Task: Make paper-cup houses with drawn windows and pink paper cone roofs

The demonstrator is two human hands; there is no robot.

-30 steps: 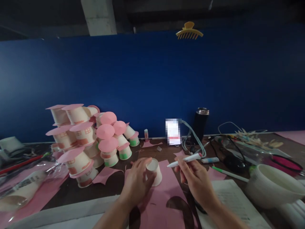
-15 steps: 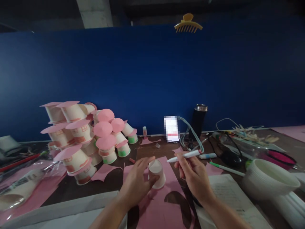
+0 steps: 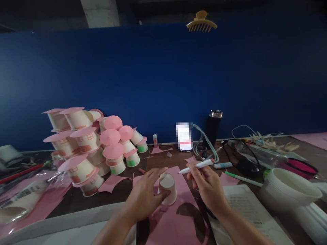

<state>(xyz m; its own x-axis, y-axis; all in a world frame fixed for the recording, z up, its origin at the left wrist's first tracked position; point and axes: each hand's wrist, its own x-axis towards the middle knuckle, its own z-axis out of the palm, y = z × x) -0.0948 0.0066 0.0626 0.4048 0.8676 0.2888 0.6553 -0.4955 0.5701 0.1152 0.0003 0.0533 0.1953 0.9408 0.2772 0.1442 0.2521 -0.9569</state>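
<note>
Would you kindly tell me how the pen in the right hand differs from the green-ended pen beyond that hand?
The held pen is raised in the right hand, whereas the green-ended pen lies on the table, untouched. The held pen has a red rear end, whereas the green-ended pen shows green at its left end. Both are slim and whitish-bodied.

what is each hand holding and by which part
The left hand holds the upside-down white paper cup around its side wall, thumb on the near side. The right hand holds the white marker by the middle of its barrel.
</note>
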